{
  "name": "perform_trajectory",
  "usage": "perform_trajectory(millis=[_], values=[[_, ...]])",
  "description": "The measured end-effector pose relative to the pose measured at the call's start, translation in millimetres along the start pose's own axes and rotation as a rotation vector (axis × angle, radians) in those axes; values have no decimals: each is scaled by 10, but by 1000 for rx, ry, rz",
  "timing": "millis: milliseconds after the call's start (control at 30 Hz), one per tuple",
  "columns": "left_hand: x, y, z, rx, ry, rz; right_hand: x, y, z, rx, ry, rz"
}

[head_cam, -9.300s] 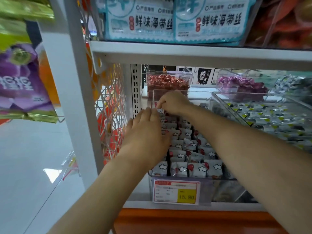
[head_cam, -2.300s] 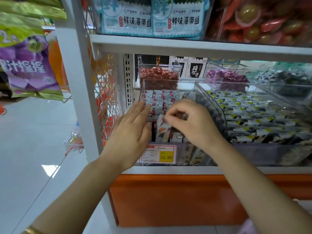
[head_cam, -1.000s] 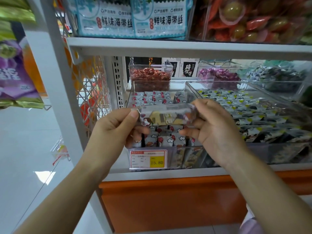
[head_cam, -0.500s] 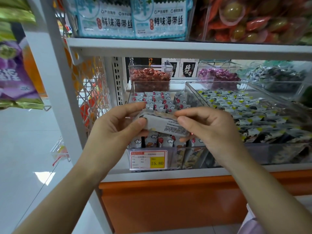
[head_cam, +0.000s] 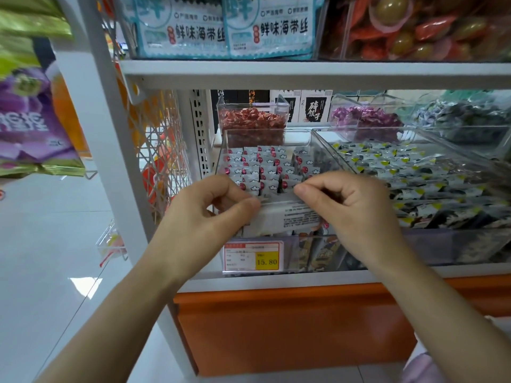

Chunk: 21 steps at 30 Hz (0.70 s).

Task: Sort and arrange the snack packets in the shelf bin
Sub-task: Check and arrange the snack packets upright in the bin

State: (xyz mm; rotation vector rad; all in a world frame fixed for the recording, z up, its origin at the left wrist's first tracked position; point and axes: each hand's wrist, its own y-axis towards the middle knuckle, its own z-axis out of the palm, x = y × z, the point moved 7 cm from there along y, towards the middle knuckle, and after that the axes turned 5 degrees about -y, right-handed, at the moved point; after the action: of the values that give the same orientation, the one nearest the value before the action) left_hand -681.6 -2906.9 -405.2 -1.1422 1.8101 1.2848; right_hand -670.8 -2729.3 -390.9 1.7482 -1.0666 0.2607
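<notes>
Head view, centre of frame: left hand (head_cam: pixel 204 214) and right hand (head_cam: pixel 351 211) each pinched one end of a white packet (head_cam: pixel 287 217), printed back up, at the front of the clear bin (head_cam: pixel 265 130). Both grips were clenched on it. Risk, as judged: pushed in flat or crooked, it could topple the upright rows (head_cam: pixel 262 167) behind.

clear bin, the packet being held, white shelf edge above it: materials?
clear bin: rigid transparent plastic, probably acrylic; glossy, stacked packets show through its walls. held packet: thin plastic-looking film, matte white back with small print. shelf edge: likely painted metal, smooth white, soft sheen; not certain.
</notes>
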Motion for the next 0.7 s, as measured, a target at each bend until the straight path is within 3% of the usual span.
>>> perform_trajectory(millis=[200, 400, 700], values=[[-21, 32, -64, 48, 13, 4, 22, -5, 63, 58, 79, 15], [25, 20, -45, 107, 15, 1, -13, -1, 13, 5, 40, 3], [59, 45, -18, 74, -5, 28, -92, 33, 15, 429, 18, 51]])
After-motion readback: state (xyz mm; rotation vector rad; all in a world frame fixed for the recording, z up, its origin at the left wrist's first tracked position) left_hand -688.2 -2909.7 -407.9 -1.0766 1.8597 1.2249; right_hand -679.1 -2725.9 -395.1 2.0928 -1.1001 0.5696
